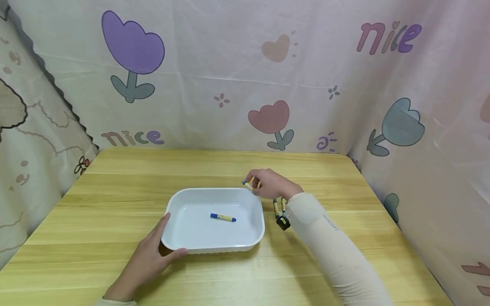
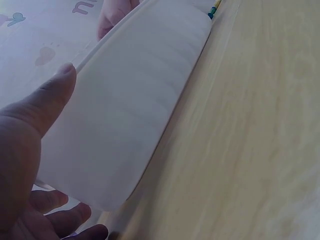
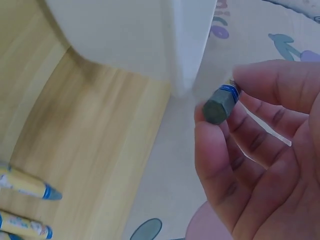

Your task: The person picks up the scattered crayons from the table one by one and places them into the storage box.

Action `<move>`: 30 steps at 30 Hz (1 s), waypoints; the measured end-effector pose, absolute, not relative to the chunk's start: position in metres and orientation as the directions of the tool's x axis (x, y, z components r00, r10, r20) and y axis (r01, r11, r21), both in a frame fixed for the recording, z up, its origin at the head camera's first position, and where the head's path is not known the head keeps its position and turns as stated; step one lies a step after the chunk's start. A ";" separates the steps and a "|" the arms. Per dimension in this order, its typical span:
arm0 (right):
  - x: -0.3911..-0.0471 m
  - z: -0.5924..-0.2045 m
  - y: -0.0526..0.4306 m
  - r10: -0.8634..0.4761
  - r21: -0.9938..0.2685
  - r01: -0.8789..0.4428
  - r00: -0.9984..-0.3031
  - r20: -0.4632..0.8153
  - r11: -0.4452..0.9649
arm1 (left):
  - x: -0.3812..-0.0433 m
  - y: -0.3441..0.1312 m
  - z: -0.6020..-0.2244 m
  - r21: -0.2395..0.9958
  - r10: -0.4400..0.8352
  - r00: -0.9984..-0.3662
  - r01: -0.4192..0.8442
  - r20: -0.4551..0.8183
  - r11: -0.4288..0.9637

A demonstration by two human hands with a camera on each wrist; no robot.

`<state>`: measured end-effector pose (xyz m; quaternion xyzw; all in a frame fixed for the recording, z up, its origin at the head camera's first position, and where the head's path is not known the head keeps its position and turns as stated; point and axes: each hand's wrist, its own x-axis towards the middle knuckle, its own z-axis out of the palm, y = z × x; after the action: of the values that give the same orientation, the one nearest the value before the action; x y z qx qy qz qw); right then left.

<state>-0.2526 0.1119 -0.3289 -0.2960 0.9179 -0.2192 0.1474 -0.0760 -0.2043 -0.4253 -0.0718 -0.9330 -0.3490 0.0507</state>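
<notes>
Pinching crayon (image 3: 221, 106) in right hand (image 1: 273, 185); best lowered gently inside tray (image 1: 195, 234), braced by left hand (image 1: 147, 257), loosely outstretched rather than clenched.

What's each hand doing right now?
Left hand: open, touching the tray at its near left corner.
Right hand: closed, fingers pinching a crayon.
</notes>
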 end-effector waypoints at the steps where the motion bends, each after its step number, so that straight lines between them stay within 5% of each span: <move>1: -0.252 -0.329 0.110 -0.610 -0.485 -0.480 -0.778 -0.149 0.731 | -0.076 -0.204 -0.425 0.644 0.099 -0.985 0.169 0.144 0.746; 30: -0.246 -0.334 0.053 -0.600 -0.408 -0.458 -0.714 -0.361 0.790 | -0.076 -0.205 -0.427 0.630 0.094 -0.985 0.163 0.141 0.759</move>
<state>-0.2464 0.0530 -0.3344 -0.2893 0.9140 -0.1462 0.2439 -0.0765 -0.2045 -0.4269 -0.0687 -0.9365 -0.3400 0.0504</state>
